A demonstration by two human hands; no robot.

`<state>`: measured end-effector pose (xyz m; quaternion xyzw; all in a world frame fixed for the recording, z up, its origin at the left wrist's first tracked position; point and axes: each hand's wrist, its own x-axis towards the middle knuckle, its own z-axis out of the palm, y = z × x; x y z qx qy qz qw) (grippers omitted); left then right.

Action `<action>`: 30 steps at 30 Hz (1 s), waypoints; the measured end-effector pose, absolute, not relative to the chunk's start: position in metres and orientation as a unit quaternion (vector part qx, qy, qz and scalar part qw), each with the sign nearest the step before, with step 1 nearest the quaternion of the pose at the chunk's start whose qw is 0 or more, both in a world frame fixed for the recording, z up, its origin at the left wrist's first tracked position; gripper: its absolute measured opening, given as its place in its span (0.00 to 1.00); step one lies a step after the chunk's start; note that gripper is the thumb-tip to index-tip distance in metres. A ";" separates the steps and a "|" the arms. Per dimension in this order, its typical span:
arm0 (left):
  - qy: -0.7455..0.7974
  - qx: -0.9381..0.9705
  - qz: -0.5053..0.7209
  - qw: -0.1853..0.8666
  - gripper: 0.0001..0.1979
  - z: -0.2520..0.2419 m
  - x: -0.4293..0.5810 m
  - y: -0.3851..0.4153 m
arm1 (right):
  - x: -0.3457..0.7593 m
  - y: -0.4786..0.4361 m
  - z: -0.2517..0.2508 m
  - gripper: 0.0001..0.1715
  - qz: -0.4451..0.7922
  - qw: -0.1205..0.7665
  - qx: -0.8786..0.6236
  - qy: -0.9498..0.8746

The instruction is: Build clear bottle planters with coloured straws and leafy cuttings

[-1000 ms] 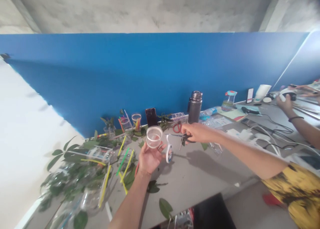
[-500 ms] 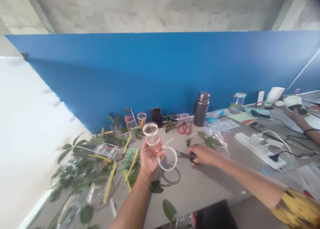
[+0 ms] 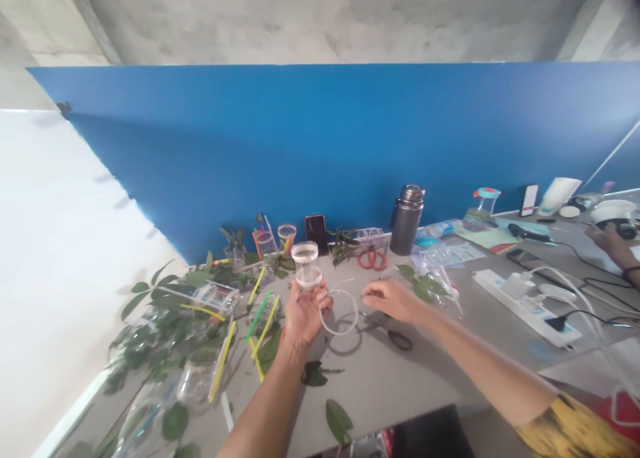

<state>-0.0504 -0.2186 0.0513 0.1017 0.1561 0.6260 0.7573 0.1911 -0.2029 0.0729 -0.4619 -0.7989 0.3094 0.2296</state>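
My left hand (image 3: pixel 306 315) is closed round the base of a clear plastic cup (image 3: pixel 307 261), held upright above the table. A thin whitish strip (image 3: pixel 356 311), curled into a loop, hangs from the fingers of the same hand. To the right of that loop, my right hand (image 3: pixel 393 299) hovers with fingers loosely bent and nothing visible in them. Dark-handled scissors (image 3: pixel 400 340) lie on the table below my right hand, partly hidden by it. A green leaf (image 3: pixel 314 374) rests nearer to me.
Leafy cuttings, clear cups and yellow straws (image 3: pixel 223 361) crowd the left side. Red-handled scissors (image 3: pixel 371 259), a phone (image 3: pixel 316 234) and a dark flask (image 3: pixel 407 219) stand or lie along the blue partition (image 3: pixel 300 145). Rightward are a power strip (image 3: pixel 525 308) and another person's hand (image 3: pixel 607 241).
My right hand has let go of the dark-handled scissors, which now lie on the table, and has moved up and left toward the loop. The cup has tipped more upright.
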 end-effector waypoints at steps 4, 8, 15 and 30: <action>0.170 0.140 0.658 0.720 0.25 0.054 -0.048 -0.219 | 0.156 -0.203 0.048 0.20 0.384 0.356 -0.418 -0.743; 0.173 0.172 0.665 0.706 0.25 0.055 -0.045 -0.221 | 0.133 -0.194 0.037 0.23 0.382 0.396 -0.410 -0.727; 0.181 0.189 0.635 0.727 0.24 0.052 -0.041 -0.222 | 0.114 -0.182 0.036 0.24 0.431 0.429 -0.432 -0.666; 0.247 0.240 0.699 0.627 0.29 0.037 -0.039 -0.213 | 0.121 -0.211 0.074 0.19 0.421 0.323 -0.326 -0.783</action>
